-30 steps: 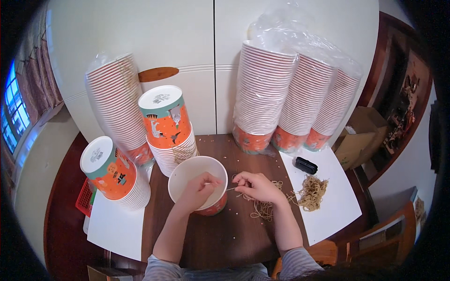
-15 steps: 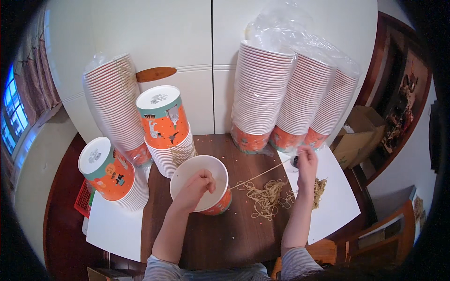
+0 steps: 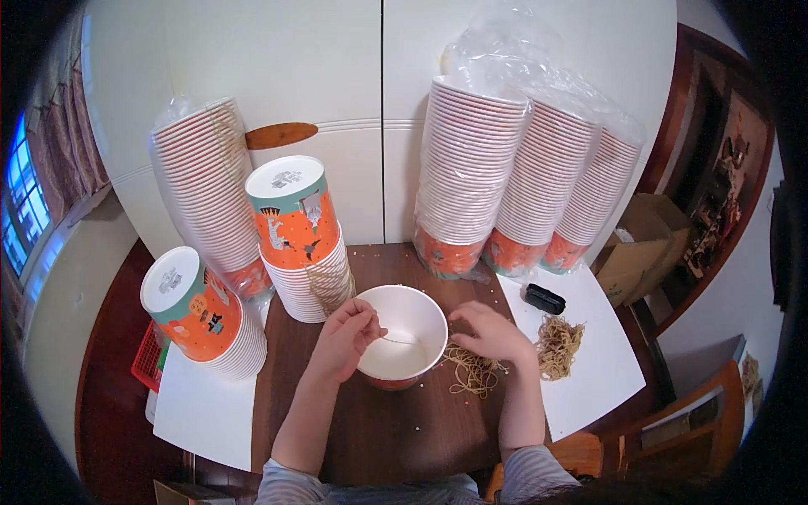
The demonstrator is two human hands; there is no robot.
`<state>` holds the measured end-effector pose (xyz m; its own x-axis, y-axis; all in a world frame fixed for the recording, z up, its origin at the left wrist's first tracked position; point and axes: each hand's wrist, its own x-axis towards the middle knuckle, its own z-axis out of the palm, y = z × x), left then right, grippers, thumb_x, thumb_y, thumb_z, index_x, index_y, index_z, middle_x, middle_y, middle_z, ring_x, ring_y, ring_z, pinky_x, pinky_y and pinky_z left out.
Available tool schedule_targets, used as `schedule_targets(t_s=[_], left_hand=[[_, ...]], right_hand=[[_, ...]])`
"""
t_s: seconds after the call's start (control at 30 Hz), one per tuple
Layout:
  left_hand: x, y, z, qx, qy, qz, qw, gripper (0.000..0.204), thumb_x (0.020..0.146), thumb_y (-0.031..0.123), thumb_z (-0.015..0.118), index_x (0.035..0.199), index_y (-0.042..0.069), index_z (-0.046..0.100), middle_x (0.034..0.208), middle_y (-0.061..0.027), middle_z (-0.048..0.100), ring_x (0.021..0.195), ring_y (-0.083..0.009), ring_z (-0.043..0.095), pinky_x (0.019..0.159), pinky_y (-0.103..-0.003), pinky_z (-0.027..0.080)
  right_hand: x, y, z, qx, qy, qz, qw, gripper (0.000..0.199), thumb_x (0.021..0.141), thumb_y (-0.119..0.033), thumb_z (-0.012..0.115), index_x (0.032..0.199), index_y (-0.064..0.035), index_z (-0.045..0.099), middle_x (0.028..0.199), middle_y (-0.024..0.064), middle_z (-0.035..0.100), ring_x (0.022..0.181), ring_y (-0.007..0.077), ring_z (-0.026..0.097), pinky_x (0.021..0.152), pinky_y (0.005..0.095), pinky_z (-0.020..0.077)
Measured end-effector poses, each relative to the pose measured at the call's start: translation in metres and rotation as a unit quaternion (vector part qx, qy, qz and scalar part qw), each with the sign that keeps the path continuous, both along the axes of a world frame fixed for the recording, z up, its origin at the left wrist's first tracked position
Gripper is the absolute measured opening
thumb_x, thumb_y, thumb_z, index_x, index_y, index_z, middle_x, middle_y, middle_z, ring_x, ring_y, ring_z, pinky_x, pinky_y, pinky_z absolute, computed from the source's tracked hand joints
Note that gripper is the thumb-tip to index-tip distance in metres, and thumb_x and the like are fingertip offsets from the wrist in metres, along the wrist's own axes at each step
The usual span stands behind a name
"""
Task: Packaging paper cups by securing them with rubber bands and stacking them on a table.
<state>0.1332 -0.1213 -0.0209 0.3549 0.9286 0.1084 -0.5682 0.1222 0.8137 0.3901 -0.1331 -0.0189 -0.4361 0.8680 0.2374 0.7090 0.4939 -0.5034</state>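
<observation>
A white-lined paper bucket (image 3: 408, 311) stands upright on the brown table, its mouth facing up. At its left rim my left hand (image 3: 343, 337) is closed in a pinch on a thin tan string (image 3: 398, 340), which runs across the bucket's inside. My right hand (image 3: 492, 332) is beside the bucket's right rim, fingers and thumb apart, with nothing plainly in it. Below that hand lies a loose tangle of tan strings (image 3: 474, 373), partly hidden by it. Another bundle of strings (image 3: 559, 347) lies on the white board to the right.
Beside the right bundle rests a black object (image 3: 544, 299). Tall nested bucket stacks in clear plastic (image 3: 471, 168) stand at the back right. Another wrapped stack (image 3: 198, 177) and two upside-down stacks with orange-green buckets (image 3: 290, 210) (image 3: 189, 307) are on the left.
The bucket has shifted right. My right hand has come down and left toward its rim, no longer drawing the string taut outside. The black object and right string bundle are now uncovered.
</observation>
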Motion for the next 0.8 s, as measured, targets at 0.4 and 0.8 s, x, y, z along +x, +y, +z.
schedule_targets(t_s=[0.4,0.8], left_hand=[[0.012,-0.009,0.005,0.002,0.057,0.023,0.998,0.02,0.081,0.001,0.05,0.101,0.0,0.053,0.087,-0.0052,0.057,0.066,-0.0074,0.05,0.064,-0.022,0.044],[0.014,-0.008,0.0,0.066,0.114,0.027,0.991,0.026,0.08,0.0,0.049,0.106,-0.002,0.052,0.094,-0.0071,0.059,0.064,-0.0047,0.045,0.059,-0.018,0.038]], right_hand=[[-0.05,0.011,-0.015,-0.134,0.03,0.178,0.974,0.032,0.072,-0.031,0.063,0.087,-0.0022,0.06,0.087,0.0138,0.059,0.083,0.0259,0.057,0.074,0.0333,0.0436],[-0.067,0.008,-0.021,-0.375,0.126,0.196,0.897,0.024,0.083,-0.024,0.053,0.086,-0.001,0.058,0.077,0.008,0.06,0.071,0.017,0.059,0.067,0.0301,0.0456]])
